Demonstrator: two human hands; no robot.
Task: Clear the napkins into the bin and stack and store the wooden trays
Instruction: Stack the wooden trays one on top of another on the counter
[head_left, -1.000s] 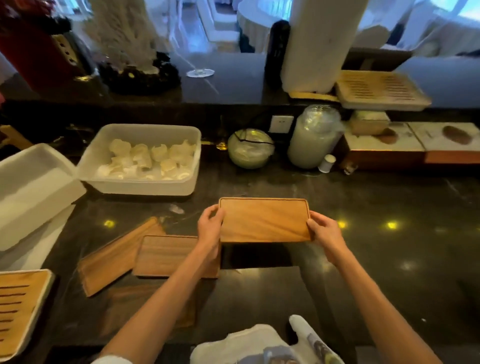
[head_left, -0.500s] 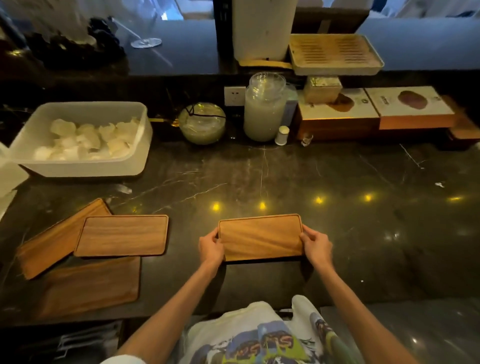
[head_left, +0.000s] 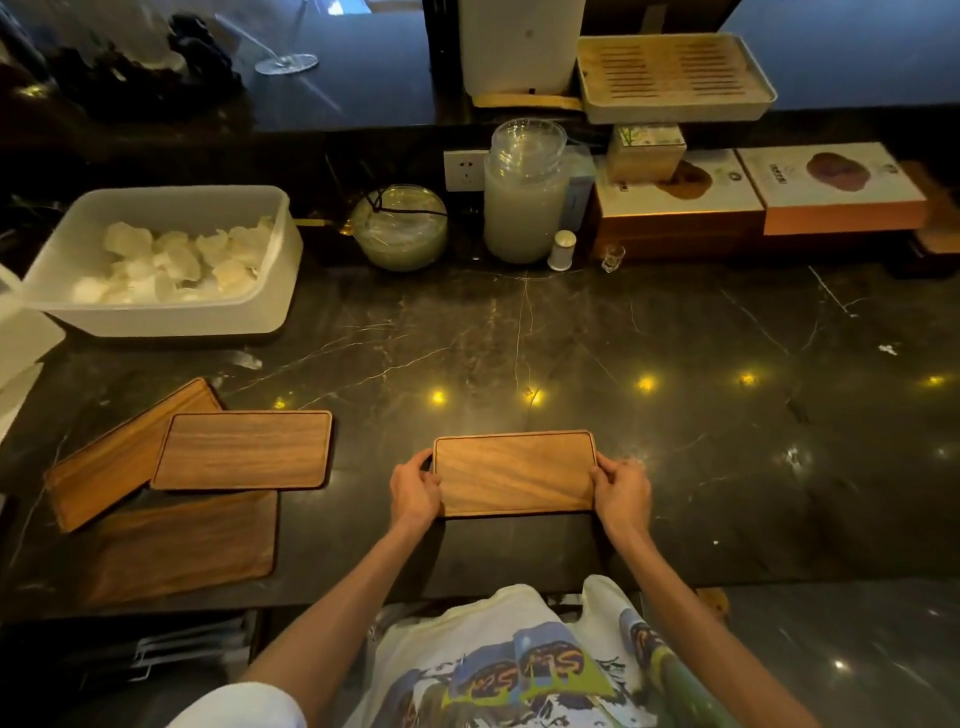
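Hands (head_left: 415, 491) brought wooden tray (head_left: 514, 473) nearer counter edge.

A wooden tray (head_left: 514, 472) is gripped at its short ends by the left hand (head_left: 415, 491) and the right hand (head_left: 622, 491) over the dark marble counter (head_left: 571, 338). Three more trays (head_left: 244, 449) are seen overlapped at the left, near a white bin (head_left: 280, 291) filled with crumpled napkins (head_left: 176, 260)
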